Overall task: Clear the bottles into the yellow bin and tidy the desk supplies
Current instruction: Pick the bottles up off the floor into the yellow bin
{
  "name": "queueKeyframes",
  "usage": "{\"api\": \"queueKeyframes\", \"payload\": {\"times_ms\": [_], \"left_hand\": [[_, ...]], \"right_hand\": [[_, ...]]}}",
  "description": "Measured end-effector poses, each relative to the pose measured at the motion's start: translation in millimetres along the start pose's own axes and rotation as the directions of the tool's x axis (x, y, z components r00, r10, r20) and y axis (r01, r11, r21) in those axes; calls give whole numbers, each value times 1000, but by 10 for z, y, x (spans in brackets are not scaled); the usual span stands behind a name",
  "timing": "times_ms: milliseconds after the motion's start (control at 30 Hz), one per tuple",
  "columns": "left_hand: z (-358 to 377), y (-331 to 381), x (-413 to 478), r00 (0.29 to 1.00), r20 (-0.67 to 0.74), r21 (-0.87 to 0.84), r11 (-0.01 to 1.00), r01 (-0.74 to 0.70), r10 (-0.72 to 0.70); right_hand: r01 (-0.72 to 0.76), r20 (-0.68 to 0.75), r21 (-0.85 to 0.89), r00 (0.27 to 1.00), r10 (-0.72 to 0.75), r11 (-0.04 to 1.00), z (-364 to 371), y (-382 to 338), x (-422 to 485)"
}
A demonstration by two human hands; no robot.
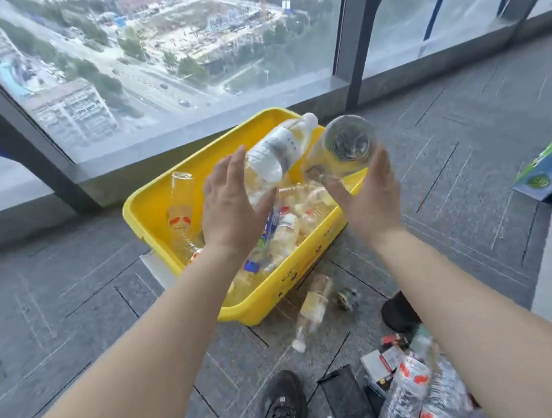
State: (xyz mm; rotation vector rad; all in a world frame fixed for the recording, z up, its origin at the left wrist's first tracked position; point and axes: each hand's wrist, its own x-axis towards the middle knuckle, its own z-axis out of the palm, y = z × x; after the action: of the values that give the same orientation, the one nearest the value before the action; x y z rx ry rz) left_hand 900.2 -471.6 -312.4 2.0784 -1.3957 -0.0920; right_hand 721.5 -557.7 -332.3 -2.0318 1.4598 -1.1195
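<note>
In the head view, both forearms reach out from the bottom edge towards the yellow bin [148, 200], which sits on the grey carpet floor [79, 285] at the centre of the frame, just short of the window [161, 54] at 12 o'clock.

My left hand [232, 208] hovers over the bin's middle. Its grip is slack, with the fingers straight and together, the thumb out, and nothing wrapped in it. A water bottle with a white cap [274, 150] hangs tilted at 1 o'clock from that hand, cap pointing up and away. I cannot tell whether its base touches the fingers.

My right hand [369, 196] is over the bin's right rim, palm turned inward and fingers straight, its grip likewise loose round nothing. A clear bottle [345, 146] shows its round base to the camera at 11 o'clock from the hand. It is just beside the fingertips, but contact is unclear.

The bin already holds a heap of clear bottles, and a red-labelled bottle [181, 211] stands at its 9 o'clock side.

At the bin's 5 o'clock, another bottle [313, 306] lies blurred on the carpet. A black shoe [283, 402] is at 6 o'clock in the frame. More bottles and small supplies [408, 388] are piled at 5 o'clock, and a blue-green box [547, 173] lies at 3 o'clock.
</note>
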Motion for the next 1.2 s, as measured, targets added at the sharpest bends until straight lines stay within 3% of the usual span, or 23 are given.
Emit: {"api": "queueKeyframes", "payload": {"times_ms": [100,133,267,333,400,467,600,900,1100,1200], "left_hand": [[186,-154,90,959,226,257,960,111,-172],[254,-177,22,957,258,230,970,74,-134],[599,-180,-533,938,251,-51,971,-235,240],[870,-240,-817,865,410,-81,956,-283,290],[1166,-346,-1071,720,668,-62,979,-195,185],[1453,-461,-1238,605,794,-7,997,-79,54],[1959,-621,-1343,570,813,109,993,53,-119],[2958,-929,-1355,571,737,345,928,143,-362],[3230,-1126,-1565,489,717,364,865,346,-497],[3119,-1048,-1706,481,702,364,846,390,-525]], "right_hand": [[-199,269,-268,924,272,943,240,286,70],[-248,298,-287,895,332,925,263,420,-12],[-326,332,-387,823,460,863,229,1047,-604],[-343,353,-487,764,540,803,193,1348,-925],[-352,371,-553,707,602,755,152,1608,-1217],[-336,386,-593,679,625,731,117,1818,-1429],[-276,423,-604,684,594,748,157,2144,-1602],[-214,493,-493,730,473,844,555,2459,-1690],[-244,512,-397,741,435,885,423,2605,-1718],[-221,464,-414,783,414,883,233,2656,-1661]]}}
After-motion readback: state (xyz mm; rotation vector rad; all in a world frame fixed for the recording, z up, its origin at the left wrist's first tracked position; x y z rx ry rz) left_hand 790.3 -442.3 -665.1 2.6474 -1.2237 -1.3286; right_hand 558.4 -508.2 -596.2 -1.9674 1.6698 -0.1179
